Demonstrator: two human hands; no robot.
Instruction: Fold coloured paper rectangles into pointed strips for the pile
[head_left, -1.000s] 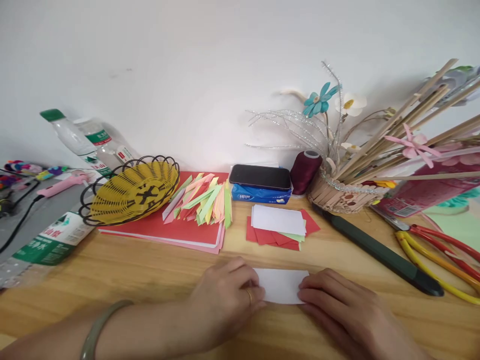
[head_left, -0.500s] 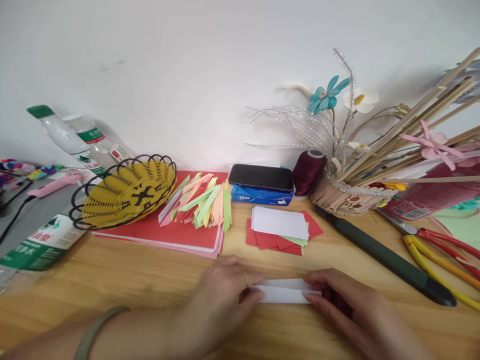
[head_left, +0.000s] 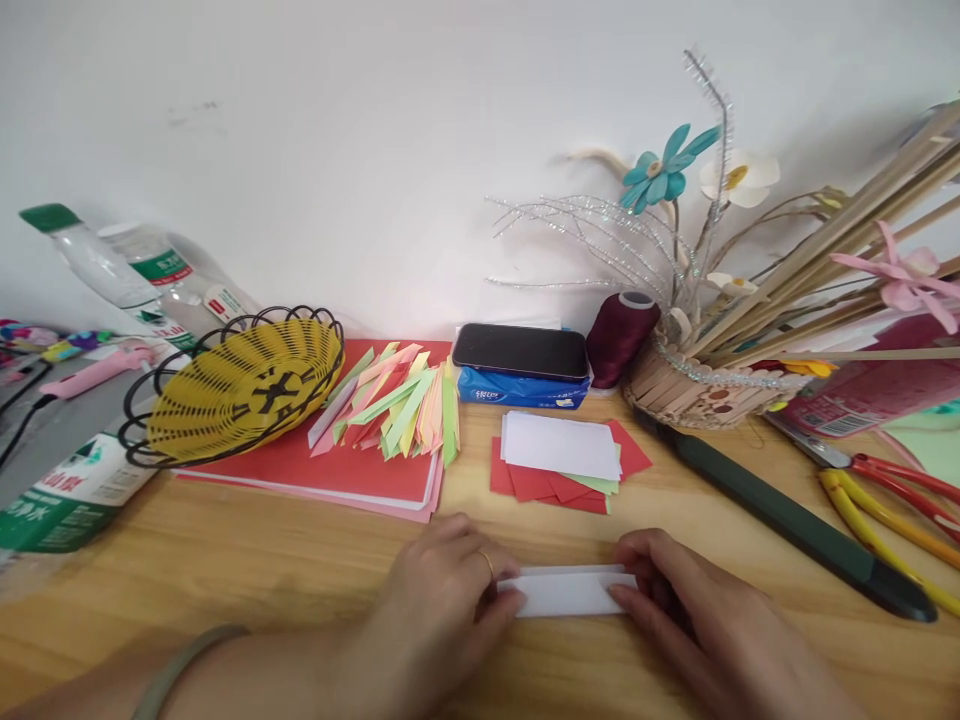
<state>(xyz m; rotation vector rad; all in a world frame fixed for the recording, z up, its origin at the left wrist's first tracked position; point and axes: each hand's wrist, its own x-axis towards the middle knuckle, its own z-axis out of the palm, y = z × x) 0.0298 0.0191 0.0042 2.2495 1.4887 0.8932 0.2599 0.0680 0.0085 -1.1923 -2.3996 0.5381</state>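
A white paper strip (head_left: 571, 592), folded lengthwise, lies on the wooden table between my hands. My left hand (head_left: 450, 600) pinches its left end between thumb and fingers, a ring on one finger. At the right end my right hand (head_left: 686, 610) holds the paper with thumb below and curled fingers above. Just beyond it sits a small stack of white paper (head_left: 561, 445) over red paper pieces (head_left: 517, 483) and a green one. Folded coloured strips (head_left: 405, 400) are heaped on red sheets (head_left: 300, 480) at the left.
Behind stand a black phone (head_left: 520, 350) on a blue tissue pack (head_left: 517, 388) and a maroon thread spool (head_left: 621, 335). A yellow basket (head_left: 251, 390) and bottles (head_left: 97, 265) are left. On the right are a dark green cutter-like tool (head_left: 795, 515), pliers (head_left: 892, 500) and a flower holder (head_left: 697, 390).
The raised rear part of the white strip has folded down closer to the front part, narrowing the gap. Both hands keep their grip. The view has shifted slightly.
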